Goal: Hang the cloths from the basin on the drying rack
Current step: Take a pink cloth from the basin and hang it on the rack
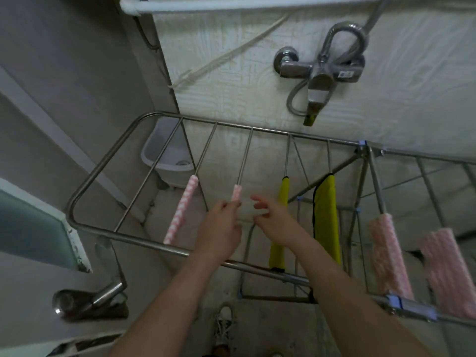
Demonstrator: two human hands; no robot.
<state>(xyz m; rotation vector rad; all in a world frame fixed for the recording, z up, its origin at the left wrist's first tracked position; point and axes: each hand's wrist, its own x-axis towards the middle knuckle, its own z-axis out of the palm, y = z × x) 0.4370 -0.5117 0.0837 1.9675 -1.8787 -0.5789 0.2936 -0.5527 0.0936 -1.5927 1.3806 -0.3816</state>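
A steel drying rack (103, 163) stands in front of me. On its left wing one pink-and-white checked cloth (181, 210) hangs over a rod. A second checked cloth (236, 192) lies on the rod to its right. My left hand (219, 228) pinches the near end of this second cloth. Just to the right, my right hand (270, 215) hovers with fingers spread, holding nothing I can make out. Two yellow cloths (325, 217) hang further right, and two fluffy pink cloths (387, 253) hang on the right wing. The pale basin (154, 155) sits on the floor under the rack's far left corner and looks empty.
A chrome wall tap with a hose (319, 73) juts out above the rack's far side. A door with a metal handle (87, 300) is close on my left. My shoe (224, 325) is on the floor below the rack's near rail.
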